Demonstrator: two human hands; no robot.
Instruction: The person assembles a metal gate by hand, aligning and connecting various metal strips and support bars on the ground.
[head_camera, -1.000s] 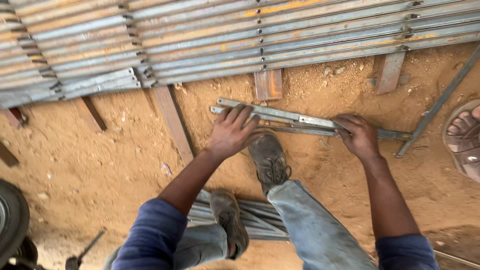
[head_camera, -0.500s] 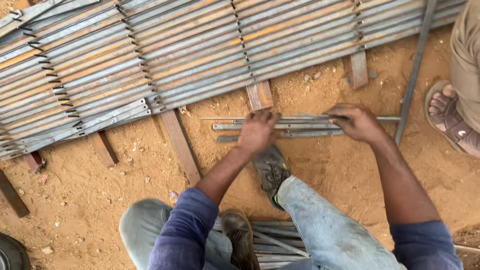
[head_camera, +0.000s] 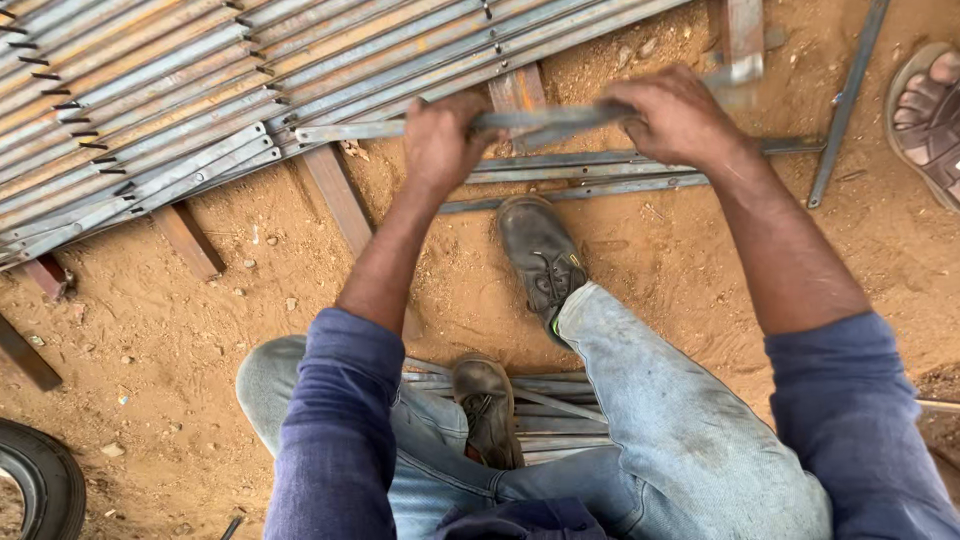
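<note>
Gripping metal strip (head_camera: 520, 122), left hand (head_camera: 440, 140), right hand (head_camera: 675, 115) outstretched

Metal strip (head_camera: 400, 130) in the hands: dull grey, rust-orange patches. Stack of strips (head_camera: 200, 90) far left: grey with orange-brown rust streaks, dark clips along the edges. Ground (head_camera: 150, 330): orange-red dirt, small pale stones. Sleeves (head_camera: 340, 430): dark blue-purple. Jeans (head_camera: 680, 440): faded light blue. Shoes (head_camera: 540, 250): dusty grey-brown, dark laces, a yellow-green spot at the heel. Tyre (head_camera: 40, 480) near left: black. Sandal (head_camera: 925, 110) far right: brown.
</note>
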